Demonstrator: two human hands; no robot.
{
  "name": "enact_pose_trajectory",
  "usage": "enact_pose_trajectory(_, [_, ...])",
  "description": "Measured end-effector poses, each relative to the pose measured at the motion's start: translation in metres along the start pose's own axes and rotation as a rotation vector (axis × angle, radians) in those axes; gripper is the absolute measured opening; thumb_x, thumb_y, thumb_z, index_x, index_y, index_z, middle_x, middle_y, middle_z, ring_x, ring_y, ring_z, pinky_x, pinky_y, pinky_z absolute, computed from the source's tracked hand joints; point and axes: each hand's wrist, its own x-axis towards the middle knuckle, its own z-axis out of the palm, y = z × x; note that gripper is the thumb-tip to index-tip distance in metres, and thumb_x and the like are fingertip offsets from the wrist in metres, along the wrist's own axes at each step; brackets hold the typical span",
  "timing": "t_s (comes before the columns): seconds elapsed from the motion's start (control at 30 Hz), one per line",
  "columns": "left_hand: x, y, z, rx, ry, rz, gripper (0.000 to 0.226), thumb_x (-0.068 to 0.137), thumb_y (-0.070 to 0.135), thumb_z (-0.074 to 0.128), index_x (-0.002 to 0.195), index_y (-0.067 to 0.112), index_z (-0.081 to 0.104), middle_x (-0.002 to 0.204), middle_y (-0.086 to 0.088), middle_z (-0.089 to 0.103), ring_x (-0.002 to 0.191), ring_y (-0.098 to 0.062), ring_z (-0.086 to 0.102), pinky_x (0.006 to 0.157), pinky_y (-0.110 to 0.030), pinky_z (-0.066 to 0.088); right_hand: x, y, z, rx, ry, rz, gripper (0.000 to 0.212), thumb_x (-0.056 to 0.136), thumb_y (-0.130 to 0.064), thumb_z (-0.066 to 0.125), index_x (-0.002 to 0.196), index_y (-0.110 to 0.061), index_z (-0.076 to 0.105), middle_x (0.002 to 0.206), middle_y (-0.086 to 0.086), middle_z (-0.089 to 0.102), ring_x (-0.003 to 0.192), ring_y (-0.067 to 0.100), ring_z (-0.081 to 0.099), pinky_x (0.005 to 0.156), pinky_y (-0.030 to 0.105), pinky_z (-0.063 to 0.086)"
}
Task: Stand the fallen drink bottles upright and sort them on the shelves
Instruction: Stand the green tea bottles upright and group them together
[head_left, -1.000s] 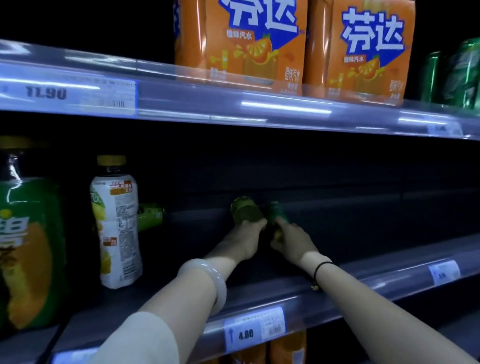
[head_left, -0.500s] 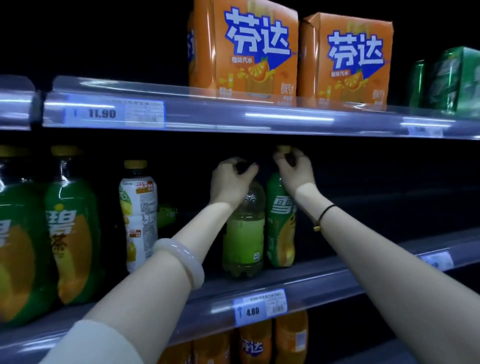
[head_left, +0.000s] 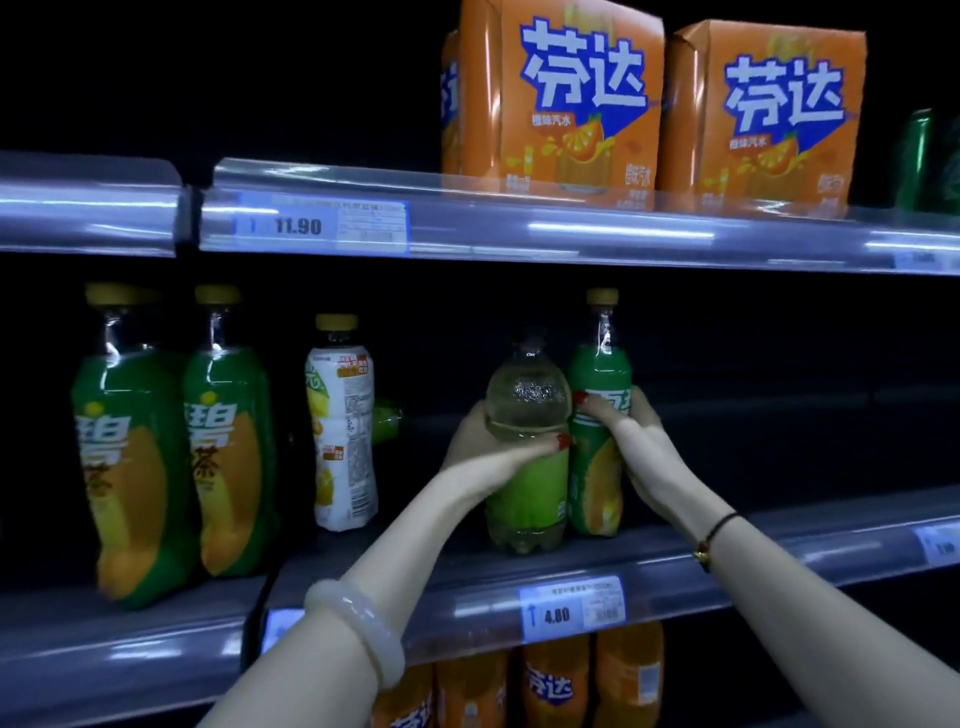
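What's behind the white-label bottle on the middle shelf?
A green bottle, apparently lying on its side, pokes out right of the white-label bottle. Most of it is covered, and the shelf beyond is too dark.

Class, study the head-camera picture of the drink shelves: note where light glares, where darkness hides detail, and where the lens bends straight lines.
Head view: glare streaks along the upper shelf edge; head view: blackness behind the pale bottle and green bottle hides the shelf back; head view: the lower shelf edge slopes and bows.
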Motion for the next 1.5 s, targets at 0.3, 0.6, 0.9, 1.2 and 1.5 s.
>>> enact_pose_trajectory(0.3, [-0.015,-0.01,-0.042,0.218,0.401,-0.093,0.069,0.069,0.037,0.08,0.125,0.015,0.047,0.103,0.007,0.057,0.092,-0.009,0.053,0.076,-0.017,0.038,-0.003,0.006,0.07,-0.007,-0.179,-0.041,0.048,0.087,-0.032,0.065,0.128,-0.016,0.046,0.117,0.006,0.064,0.108,0.022,0.062,0.095,0.037,0.05])
enact_pose_trajectory(0.6, [-0.041,-0.018,-0.058,0.409,0.514,0.1,0.059,0.067,0.043,0.079,0.111,0.019,0.047,0.109,0.001,0.053,0.104,-0.015,0.052,0.077,-0.018,0.043,-0.009,0.019,0.085,-0.049,-0.116,-0.079,0.057,0.087,-0.029,0.065,0.133,-0.015,0.035,0.11,-0.001,0.06,0.093,0.007,0.059,0.074,0.016,0.047])
enact_pose_trajectory(0.9, [-0.04,-0.029,-0.078,0.458,0.605,-0.212,0.135,0.056,0.062,0.076,0.149,0.014,-0.008,0.156,-0.017,-0.001,0.144,-0.035,0.006,0.112,-0.055,0.02,-0.015,0.029,0.086,-0.031,-0.118,-0.058,0.06,0.083,-0.023,0.07,0.132,-0.013,0.037,0.116,0.001,0.06,0.091,-0.003,0.056,0.064,0.004,0.048])
enact_pose_trajectory(1.2, [-0.022,-0.043,-0.08,0.251,0.523,-0.196,0.138,0.025,0.076,0.075,0.135,0.015,0.019,0.134,-0.01,0.036,0.128,-0.028,0.041,0.101,-0.048,0.045,-0.015,0.029,0.084,-0.076,-0.169,-0.067,0.086,0.072,-0.009,0.079,0.138,-0.01,0.024,0.121,0.004,0.053,0.097,0.007,0.054,0.063,0.002,0.047])
enact_pose_trajectory(1.5, [-0.006,-0.039,-0.036,0.351,0.392,-0.198,0.113,0.053,0.057,0.082,0.131,0.008,0.016,0.137,-0.011,0.029,0.131,-0.029,0.032,0.106,-0.048,0.038,-0.001,0.029,0.04,-0.113,-0.114,-0.025,0.083,0.073,-0.008,0.077,0.139,-0.008,0.026,0.124,0.01,0.055,0.109,0.02,0.056,0.08,0.021,0.048])
